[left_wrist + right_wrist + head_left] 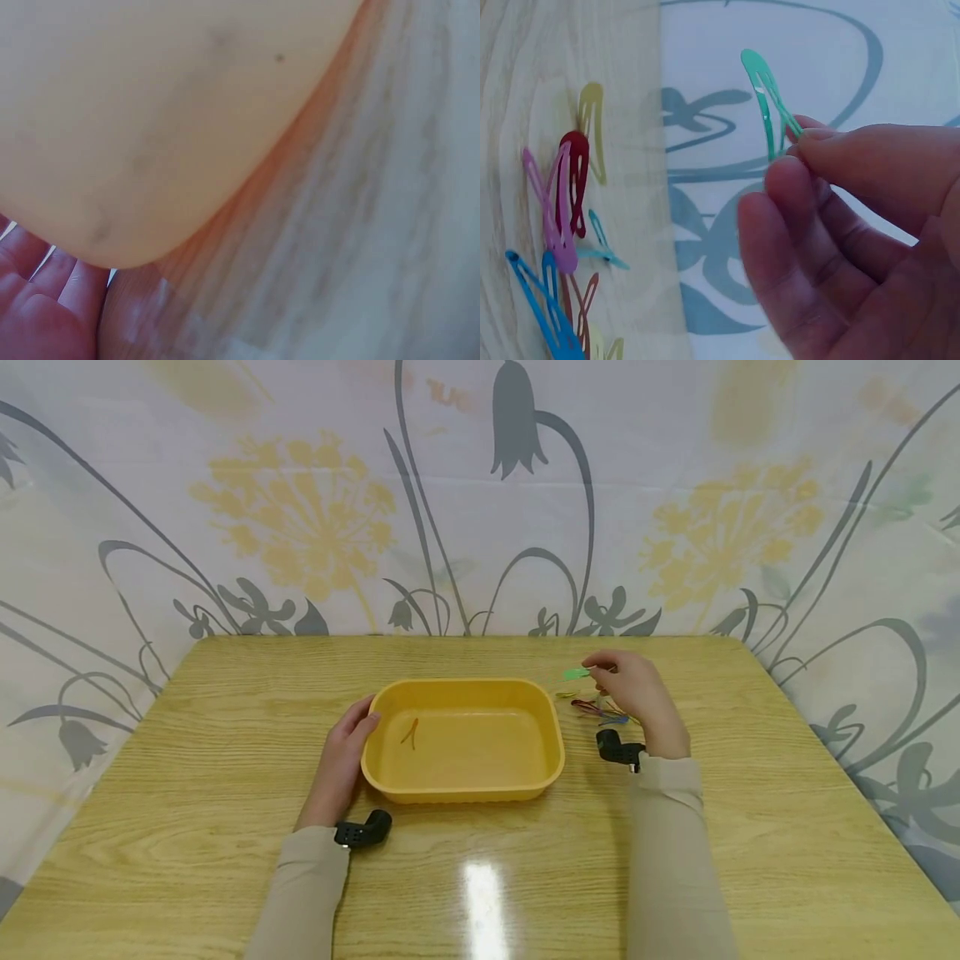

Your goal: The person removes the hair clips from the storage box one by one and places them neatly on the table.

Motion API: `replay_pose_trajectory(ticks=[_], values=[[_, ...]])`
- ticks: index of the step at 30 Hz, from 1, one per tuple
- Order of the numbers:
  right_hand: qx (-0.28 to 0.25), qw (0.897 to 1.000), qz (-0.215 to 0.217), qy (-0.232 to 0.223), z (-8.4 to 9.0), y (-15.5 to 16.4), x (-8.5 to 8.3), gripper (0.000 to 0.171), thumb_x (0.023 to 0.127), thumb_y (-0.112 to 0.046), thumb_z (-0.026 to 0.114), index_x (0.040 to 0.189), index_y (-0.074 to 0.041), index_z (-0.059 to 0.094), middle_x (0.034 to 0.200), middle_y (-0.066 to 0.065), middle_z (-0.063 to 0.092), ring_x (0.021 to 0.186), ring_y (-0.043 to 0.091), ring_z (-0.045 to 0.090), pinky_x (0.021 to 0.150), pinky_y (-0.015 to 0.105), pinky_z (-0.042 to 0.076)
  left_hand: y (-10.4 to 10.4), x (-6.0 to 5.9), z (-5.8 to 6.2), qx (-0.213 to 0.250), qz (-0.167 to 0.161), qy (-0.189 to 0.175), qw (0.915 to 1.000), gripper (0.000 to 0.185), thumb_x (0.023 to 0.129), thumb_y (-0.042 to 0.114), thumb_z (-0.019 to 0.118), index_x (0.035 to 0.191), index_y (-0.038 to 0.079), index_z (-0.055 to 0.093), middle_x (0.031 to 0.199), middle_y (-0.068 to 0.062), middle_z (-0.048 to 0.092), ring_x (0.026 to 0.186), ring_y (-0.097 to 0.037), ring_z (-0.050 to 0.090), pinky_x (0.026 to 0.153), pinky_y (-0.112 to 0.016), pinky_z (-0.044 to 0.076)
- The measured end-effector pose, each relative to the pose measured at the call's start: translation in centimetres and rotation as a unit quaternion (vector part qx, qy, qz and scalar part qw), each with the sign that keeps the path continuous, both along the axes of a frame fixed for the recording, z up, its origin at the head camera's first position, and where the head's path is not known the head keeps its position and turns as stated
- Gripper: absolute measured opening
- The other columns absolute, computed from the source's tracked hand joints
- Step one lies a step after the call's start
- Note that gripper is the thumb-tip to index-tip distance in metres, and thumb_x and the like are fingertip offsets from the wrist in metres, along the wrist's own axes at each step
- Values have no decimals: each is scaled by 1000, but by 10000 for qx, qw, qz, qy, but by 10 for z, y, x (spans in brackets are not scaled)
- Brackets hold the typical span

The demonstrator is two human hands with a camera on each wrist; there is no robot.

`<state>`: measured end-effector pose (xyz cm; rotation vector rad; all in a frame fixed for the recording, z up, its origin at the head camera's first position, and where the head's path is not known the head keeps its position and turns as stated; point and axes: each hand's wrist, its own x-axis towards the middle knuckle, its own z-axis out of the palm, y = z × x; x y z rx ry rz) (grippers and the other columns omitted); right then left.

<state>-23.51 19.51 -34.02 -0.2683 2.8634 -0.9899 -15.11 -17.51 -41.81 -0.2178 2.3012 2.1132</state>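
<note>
One orange clip (409, 732) lies in the yellow tray (462, 791) at centre frame, steadied by the left hand (341, 766); the right hand (637, 693) pinches a green clip (576, 673) in its grip, a pile of clips (600, 710) seemingly remaining on the tabletop (225, 710).

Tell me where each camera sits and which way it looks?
Head: looks forward and down at the wooden table, both hands and sleeves showing.
Left wrist: close against the yellow tub, left hand fingers at the bottom.
Right wrist: looks past the right hand pinching a green hair clip.
Shared: the head view also shows tub, clip and the hair clip pile.
</note>
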Motion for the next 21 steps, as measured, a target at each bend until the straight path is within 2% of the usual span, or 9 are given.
replay_pose_trajectory(ticks=[8,21], values=[[-161,9985,-351,389,-8,10,-4,27,97,-22,46,115,-9,61,113,13,61,90,28,59,76,39,47,1,0,1,10,15,-3,10000,46,97,36,43,139,19,40,143,2,38,128,-14,38,107,-35,31],[-413,9963,-551,510,-25,14,-10,29,97,-22,44,115,-8,62,110,16,62,85,27,58,68,34,47,1,1,2,28,18,-88,10000,46,97,37,43,140,20,40,144,3,36,128,-13,37,107,-35,31]])
